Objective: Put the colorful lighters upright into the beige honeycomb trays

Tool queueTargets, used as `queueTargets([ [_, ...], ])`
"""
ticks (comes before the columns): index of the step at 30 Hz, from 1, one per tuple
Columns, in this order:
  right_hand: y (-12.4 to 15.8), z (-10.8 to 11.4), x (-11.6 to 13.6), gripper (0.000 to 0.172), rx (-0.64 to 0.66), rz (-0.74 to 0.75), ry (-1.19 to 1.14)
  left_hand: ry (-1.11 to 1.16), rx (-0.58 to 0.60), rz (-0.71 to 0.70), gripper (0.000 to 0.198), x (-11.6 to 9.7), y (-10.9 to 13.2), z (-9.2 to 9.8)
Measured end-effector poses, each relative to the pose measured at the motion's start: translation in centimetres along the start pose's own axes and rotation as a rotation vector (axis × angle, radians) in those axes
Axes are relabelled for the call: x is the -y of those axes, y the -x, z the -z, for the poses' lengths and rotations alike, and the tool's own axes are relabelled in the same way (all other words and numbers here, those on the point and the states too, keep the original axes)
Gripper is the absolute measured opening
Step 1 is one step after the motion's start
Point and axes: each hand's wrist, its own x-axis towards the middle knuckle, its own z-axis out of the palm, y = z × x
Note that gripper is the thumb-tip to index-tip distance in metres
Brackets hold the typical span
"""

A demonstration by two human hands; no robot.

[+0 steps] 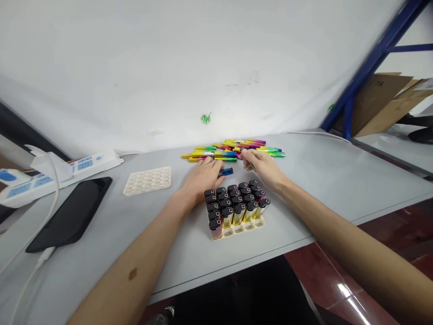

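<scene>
The left hand point(204, 173) grasps a blue lighter point(227, 171) near the shiny pile point(226, 154), its long axis sideways, free end pointing right; whether the right hand point(260, 163) grips anything cannot be told.

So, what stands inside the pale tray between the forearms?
Black-topped, lighter-like pieces fill most of the pale tray; four holes in the nearest row show bare. Rear pieces' bodies and the occupied holes are mostly covered.

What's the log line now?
left hand: at shiny blue stick; right hand: at piled shiny multicoloured sticks; black-topped lighters: in cream tray
</scene>
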Motion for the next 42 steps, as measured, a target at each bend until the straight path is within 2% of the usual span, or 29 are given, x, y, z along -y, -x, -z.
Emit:
queueTargets([
  [5, 1.6, 1.8, 2.8, 0.026, -0.110, 0.174, 0.248, -0.039, 0.008, -0.037, 0.017, -0.1, -0.1, 0.2],
  [9, 4.1, 3.0, 7.1, 0.019, -0.196, 0.297, 0.311, -0.027, 0.004, -0.046, 0.014, -0.2, 0.0, 0.2],
  [12, 6.8, 3.1, 10.5, 0.020, -0.323, 0.494, 0.347, 0.002, 0.006, -0.039, 0.011, -0.3, 0.1, 0.1],
  [15, 9.7, 2.2, 12.2, 0.028, -0.220, 0.540, 0.413, 0.046, 0.004, -0.003, 0.012, -0.3, 0.2, 0.1],
  [17, 11.1, 1.1, 12.1, 0.031, -0.089, 0.547, 0.524, 0.077, -0.008, 0.020, 0.014, -0.3, 0.3, 0.1],
  [20, 12.3, -0.7, 10.6, 0.024, 0.056, 0.600, 0.742, 0.097, -0.025, 0.024, 0.016, -0.4, 0.6, 0.2],
  [25, 12.7, -2.5, 8.2, 0.019, 0.162, 0.677, 0.963, 0.111, -0.024, 0.023, 0.016, -0.3, 0.9, 0.4],
  [32, 13.0, -2.9, 7.8, 0.019, 0.136, 0.814, 1.067, 0.110, -0.014, 0.012, 0.016, -0.4, 0.8, 0.3],
  [37, 12.5, -2.5, 8.6, 0.030, 0.110, 0.926, 1.081, 0.095, -0.012, 0.010, 0.015, -0.5, 0.9, 0.6],
  [40, 10.5, -1.9, 9.5, 0.030, 0.029, 0.945, 0.981, 0.102, -0.001, 0.021, 0.015, -0.6, 0.9, 0.7],
  [42, 8.0, -1.4, 9.5, 0.030, -0.071, 0.881, 0.950, 0.112, -0.015, 0.038, 0.014, -0.7, 0.8, 0.5],
])
